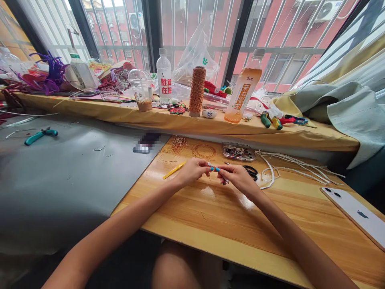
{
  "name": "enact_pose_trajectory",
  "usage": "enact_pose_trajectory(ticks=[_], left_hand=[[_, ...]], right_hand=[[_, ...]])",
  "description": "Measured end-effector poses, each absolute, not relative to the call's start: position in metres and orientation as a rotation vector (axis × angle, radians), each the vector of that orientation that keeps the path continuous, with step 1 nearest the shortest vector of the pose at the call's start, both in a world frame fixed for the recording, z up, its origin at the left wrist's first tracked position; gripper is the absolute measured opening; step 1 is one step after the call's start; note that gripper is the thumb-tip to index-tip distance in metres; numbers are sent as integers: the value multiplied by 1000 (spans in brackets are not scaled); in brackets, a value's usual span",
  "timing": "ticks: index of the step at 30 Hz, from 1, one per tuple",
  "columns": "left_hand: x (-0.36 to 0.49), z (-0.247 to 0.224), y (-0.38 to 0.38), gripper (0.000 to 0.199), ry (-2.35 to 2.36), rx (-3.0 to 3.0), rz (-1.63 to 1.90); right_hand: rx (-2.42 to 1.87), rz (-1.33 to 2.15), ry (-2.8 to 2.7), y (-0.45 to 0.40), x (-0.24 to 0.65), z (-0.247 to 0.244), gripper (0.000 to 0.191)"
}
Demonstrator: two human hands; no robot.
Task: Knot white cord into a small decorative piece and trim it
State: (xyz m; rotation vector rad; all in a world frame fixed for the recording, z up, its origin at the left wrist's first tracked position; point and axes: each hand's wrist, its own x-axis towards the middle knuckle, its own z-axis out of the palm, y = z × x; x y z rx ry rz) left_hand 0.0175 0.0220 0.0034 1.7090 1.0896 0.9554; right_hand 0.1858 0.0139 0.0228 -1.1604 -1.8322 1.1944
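Note:
My left hand (194, 170) and my right hand (237, 178) meet above the wooden board, fingertips pinched close together. Between them runs a short white cord (211, 164), one end showing past my left fingertips and another bit under my right fingers. A thin brown thread (210, 179) dangles near the fingertips; how it is joined to the cord is too small to tell. Just behind my right hand lie black-handled scissors (251, 171), partly covered. A yellow tool like flat tweezers (174, 170) rests beside my left wrist.
Behind the hands are a coil of thread (203, 151), a tangle of thread (179, 143) and a clear box of beads (238, 151). White cords (300, 168) and a phone (357, 212) lie right. The sill holds a thread spool (197, 92) and bottles. Teal pliers (41, 136) lie left.

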Motion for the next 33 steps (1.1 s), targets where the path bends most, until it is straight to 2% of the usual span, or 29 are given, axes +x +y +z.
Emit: enact_pose_trajectory(ticks=[9, 23, 29, 33], left_hand=[[19, 0, 20, 27, 1085, 1754, 904], [15, 9, 19, 27, 1111, 1787, 763], [15, 10, 18, 28, 1100, 1774, 746], [16, 13, 18, 26, 1028, 1741, 752]], right_hand=[[-1192, 999, -1984, 14, 186, 19, 34], [-1116, 1130, -1946, 13, 186, 23, 31], [-1162, 949, -1897, 6, 179, 21, 30], [-1168, 976, -1791, 6, 177, 21, 28]])
